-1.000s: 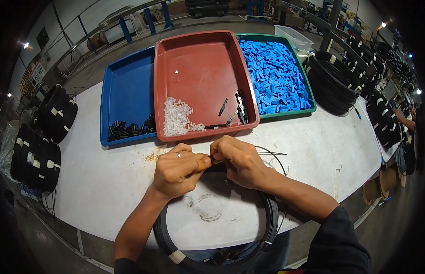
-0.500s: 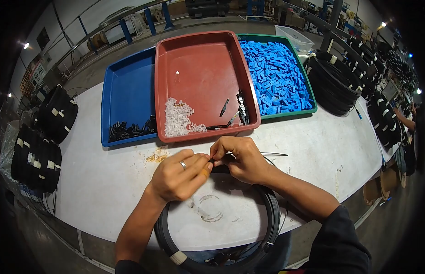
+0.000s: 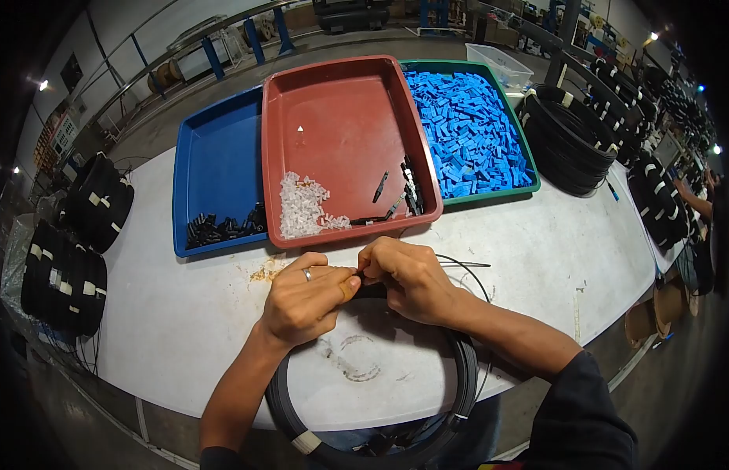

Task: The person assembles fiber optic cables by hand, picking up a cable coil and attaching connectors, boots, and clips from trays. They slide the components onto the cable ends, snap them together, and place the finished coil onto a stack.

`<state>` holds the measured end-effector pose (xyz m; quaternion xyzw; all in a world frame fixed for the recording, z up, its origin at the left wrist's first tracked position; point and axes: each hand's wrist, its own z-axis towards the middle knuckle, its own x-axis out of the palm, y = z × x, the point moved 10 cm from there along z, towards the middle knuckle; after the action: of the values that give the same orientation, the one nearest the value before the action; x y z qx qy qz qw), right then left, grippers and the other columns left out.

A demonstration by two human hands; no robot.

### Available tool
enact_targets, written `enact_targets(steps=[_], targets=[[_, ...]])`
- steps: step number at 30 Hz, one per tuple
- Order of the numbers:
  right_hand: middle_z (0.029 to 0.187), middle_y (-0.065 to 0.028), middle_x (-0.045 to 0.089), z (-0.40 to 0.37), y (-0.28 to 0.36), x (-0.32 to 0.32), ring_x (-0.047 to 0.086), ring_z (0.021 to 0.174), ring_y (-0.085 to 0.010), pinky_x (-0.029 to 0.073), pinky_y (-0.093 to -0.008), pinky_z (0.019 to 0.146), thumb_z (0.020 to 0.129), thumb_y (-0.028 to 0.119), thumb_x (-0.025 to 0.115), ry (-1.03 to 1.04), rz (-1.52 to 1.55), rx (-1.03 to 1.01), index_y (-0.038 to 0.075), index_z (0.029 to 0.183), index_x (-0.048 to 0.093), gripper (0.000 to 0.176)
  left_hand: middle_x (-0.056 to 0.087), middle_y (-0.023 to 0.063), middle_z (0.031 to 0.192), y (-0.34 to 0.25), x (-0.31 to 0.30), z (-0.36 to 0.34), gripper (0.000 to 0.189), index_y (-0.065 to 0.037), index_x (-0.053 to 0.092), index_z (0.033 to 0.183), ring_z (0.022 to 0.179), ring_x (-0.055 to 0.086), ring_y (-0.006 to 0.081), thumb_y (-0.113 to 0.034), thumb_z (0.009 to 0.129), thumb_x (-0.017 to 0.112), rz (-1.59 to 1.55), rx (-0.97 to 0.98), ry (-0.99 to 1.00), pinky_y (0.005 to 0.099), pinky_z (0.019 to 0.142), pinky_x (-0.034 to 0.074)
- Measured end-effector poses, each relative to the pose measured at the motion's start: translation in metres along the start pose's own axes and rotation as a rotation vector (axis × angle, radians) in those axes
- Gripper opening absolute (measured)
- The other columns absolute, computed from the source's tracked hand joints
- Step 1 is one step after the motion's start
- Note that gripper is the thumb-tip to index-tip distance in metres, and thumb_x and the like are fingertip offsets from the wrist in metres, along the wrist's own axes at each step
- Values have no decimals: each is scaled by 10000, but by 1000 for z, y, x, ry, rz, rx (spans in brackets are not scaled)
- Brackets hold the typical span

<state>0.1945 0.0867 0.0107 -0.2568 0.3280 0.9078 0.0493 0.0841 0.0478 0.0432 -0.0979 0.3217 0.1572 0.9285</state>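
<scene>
My left hand (image 3: 303,301), with a ring on one finger, is closed in a pinch at the top of a coil of black cable (image 3: 466,368). Against it, my right hand (image 3: 407,278) pinches too, and the fingertips of both meet on a small black part (image 3: 362,275). Most of that part is covered by my fingers, so its exact kind cannot be made out. Thin loose cable (image 3: 476,276) curves out behind my right hand. The coil lies on the white table, bound with pale tape (image 3: 306,442), and its near side overhangs the front edge.
Beyond my hands stand a blue tray (image 3: 223,145) with black sleeves, a red tray (image 3: 333,102) with clear small pieces and black connectors, and a green tray (image 3: 529,160) of blue clips. More cable coils (image 3: 568,141) sit right and left (image 3: 63,278).
Both hands stay together, with the left thumb and fingers shifted slightly over the small part. The loose cable behind my right hand now bows out in a wider curve.
</scene>
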Motion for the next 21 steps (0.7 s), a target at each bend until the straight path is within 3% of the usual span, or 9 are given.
enact_targets(steps=[6, 10, 13, 16, 17, 18, 19, 20, 21], targets=[[821, -156, 637, 2, -6, 1, 660, 750, -335, 524, -384, 655, 659, -192, 618, 4, 133, 25, -35, 875, 561, 273, 709, 143, 819, -25, 4, 2, 78, 29, 678, 732, 709, 682, 222, 44, 757, 751, 218, 227, 31, 345, 690, 560], [832, -162, 654, 3, -10, 1, 671, 749, -325, 531, -376, 657, 667, -193, 616, 22, 148, 48, -40, 860, 563, 253, 700, 159, 809, -30, 6, 2, 105, 35, 668, 702, 732, 686, 232, 35, 759, 755, 243, 281, 46, 349, 713, 569], [896, -155, 700, 5, -14, 4, 724, 838, -296, 575, -355, 691, 708, -187, 696, 62, 141, 102, -7, 801, 539, 257, 718, 142, 840, -22, 6, -2, 68, 25, 687, 741, 709, 683, 224, 29, 759, 753, 227, 247, 34, 341, 706, 560], [902, -151, 709, 6, -11, 0, 725, 847, -284, 569, -349, 713, 748, -156, 720, 22, 110, 122, 3, 836, 565, 238, 761, 101, 902, 8, -1, -5, 169, -7, 749, 891, 703, 703, 211, 1, 728, 795, 54, 27, 3, 327, 689, 538], [872, -155, 695, 6, -8, -1, 724, 839, -301, 567, -358, 696, 774, -146, 710, -2, 90, 102, -2, 942, 545, 276, 761, 101, 902, 6, -1, -5, 169, -7, 749, 891, 703, 703, 211, 1, 728, 795, 55, 26, 3, 327, 689, 538], [842, -159, 681, 5, -5, -3, 723, 830, -318, 565, -366, 679, 800, -136, 700, -26, 68, 81, -6, 1047, 525, 329, 767, 105, 885, 18, -3, -5, 247, -1, 747, 969, 726, 721, 207, 5, 731, 816, -9, -145, -12, 331, 694, 546], [842, -159, 681, 4, -4, -2, 723, 830, -318, 565, -366, 679, 800, -136, 700, -27, 68, 80, -6, 1047, 525, 329, 773, 109, 869, 32, -3, -9, 325, 6, 746, 1046, 749, 739, 202, 9, 734, 838, -74, -315, -28, 334, 699, 554], [872, -148, 706, 2, -5, -4, 736, 848, -310, 568, -363, 708, 807, -126, 719, -63, 54, 88, 14, 1136, 475, 434, 785, 91, 872, 39, 0, -14, 544, 12, 672, 1247, 717, 717, 174, 2, 736, 858, -115, -362, -55, 301, 727, 547], [903, -136, 730, 1, -7, -7, 750, 866, -302, 570, -359, 737, 813, -116, 738, -100, 41, 96, 34, 1226, 425, 539, 785, 91, 872, 38, 1, -14, 544, 12, 672, 1247, 717, 717, 174, 2, 736, 858, -117, -361, -55, 301, 727, 547]])
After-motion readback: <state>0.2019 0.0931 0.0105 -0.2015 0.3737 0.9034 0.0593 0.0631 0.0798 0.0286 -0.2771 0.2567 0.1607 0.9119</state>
